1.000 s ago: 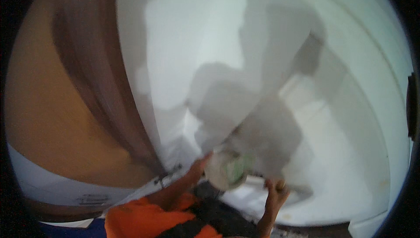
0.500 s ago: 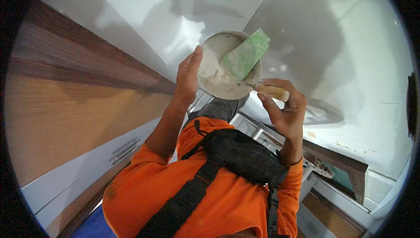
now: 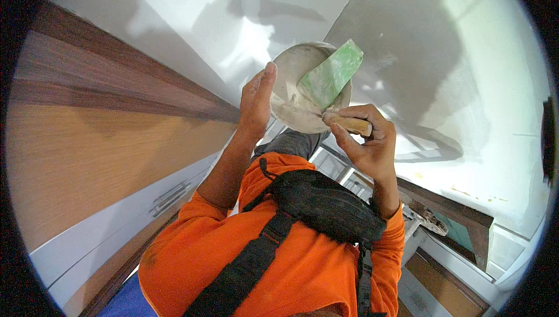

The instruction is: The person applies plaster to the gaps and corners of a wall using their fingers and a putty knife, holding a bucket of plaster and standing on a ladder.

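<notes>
A round, pale bowl (image 3: 298,58) smeared with whitish paste is held up in front of me. My left hand (image 3: 255,104) grips it at the left side, thumb over the rim. Inside the bowl leans a flat green spreader (image 3: 333,75), its far end sticking out past the rim. My right hand (image 3: 375,145) is closed around the wooden handle of a putty knife (image 3: 356,124) at the bowl's near right edge. The knife's metal end reaches into the bowl, and paste hides most of its blade.
White walls meet in a corner (image 3: 335,23) just beyond the bowl. Brown and dark wood panelling (image 3: 116,154) runs along the left. Below right are metal ladder-like rungs (image 3: 349,183) and a dark-framed ledge (image 3: 460,218). A black pouch (image 3: 320,203) hangs across my orange shirt.
The bowl has shifted slightly right. My right hand has moved left and closer to the bowl, gripping further forward on the putty knife's handle. The green spreader still leans in the bowl.
</notes>
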Tool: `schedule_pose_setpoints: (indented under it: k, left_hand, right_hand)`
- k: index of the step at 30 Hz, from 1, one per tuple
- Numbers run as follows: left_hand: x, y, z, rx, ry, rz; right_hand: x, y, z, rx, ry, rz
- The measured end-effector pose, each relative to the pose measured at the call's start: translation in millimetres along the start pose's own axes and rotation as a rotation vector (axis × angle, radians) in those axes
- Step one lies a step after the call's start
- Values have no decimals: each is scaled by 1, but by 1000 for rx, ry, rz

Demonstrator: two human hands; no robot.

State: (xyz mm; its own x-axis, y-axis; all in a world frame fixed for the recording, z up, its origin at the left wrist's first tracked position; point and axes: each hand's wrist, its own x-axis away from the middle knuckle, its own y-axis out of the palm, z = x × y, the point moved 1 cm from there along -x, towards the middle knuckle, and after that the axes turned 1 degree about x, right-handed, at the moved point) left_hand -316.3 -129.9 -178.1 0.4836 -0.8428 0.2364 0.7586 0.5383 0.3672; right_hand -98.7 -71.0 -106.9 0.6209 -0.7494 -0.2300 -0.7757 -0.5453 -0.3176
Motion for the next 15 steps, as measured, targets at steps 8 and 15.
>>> schedule_pose_setpoints:
  k: [8, 15]
  left_hand:
    - [1, 2, -1, 11, 12, 9]
    - [3, 7, 12, -165, 105, 47]
  right_hand:
    - [4, -2, -2, 34, 28, 19]
    - [-4, -11, -23, 320, -165, -138]
